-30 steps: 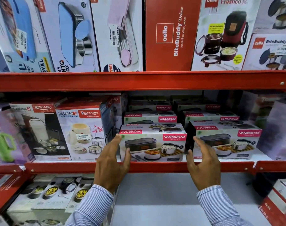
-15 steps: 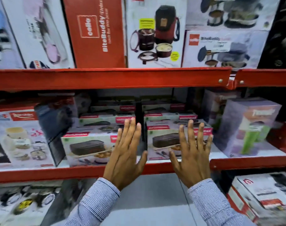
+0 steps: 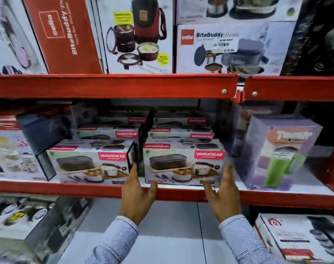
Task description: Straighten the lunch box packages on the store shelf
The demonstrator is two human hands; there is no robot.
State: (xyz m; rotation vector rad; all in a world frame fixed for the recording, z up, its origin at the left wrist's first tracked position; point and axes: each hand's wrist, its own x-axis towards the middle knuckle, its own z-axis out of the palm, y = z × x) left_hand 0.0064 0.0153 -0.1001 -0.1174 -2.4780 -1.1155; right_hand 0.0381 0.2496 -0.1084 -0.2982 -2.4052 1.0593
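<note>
Both hands, left hand (image 3: 136, 195) and right hand (image 3: 224, 195), open, flanked the right Varmora box (image 3: 184, 164); left neighbour box (image 3: 90, 164) appeared squared; alignment unfinished.

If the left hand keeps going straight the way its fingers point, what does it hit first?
The left hand points up into the dark gap between the two front Varmora boxes. Likely first contact is the left side of the right box, though depth is unclear.

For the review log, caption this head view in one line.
Both hands, left hand and right hand, flank the right-hand Varmora lunch box package on the red shelf.
</note>
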